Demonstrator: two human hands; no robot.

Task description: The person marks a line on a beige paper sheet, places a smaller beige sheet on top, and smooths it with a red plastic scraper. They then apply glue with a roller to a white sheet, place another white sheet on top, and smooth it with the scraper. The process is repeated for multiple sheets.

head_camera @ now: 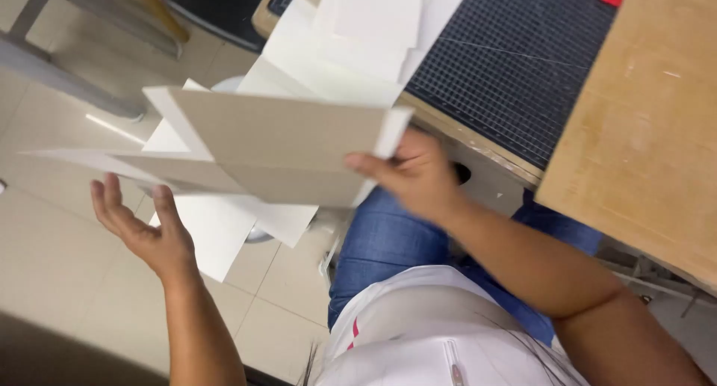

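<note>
Dark gridded cutting mat (515,65) beside a wooden board (642,132)

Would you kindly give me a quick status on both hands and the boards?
Right hand gripping grey board stack at its edge. Left hand open, palm up, beneath white sheets. Nothing between the hands.

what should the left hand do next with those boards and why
Probably close the left hand under the loose end of the grey and white boards. Only the right hand pinches them, at one edge, while the left hand is open, palm up, just below the far end, where the white sheets hang down.
</note>
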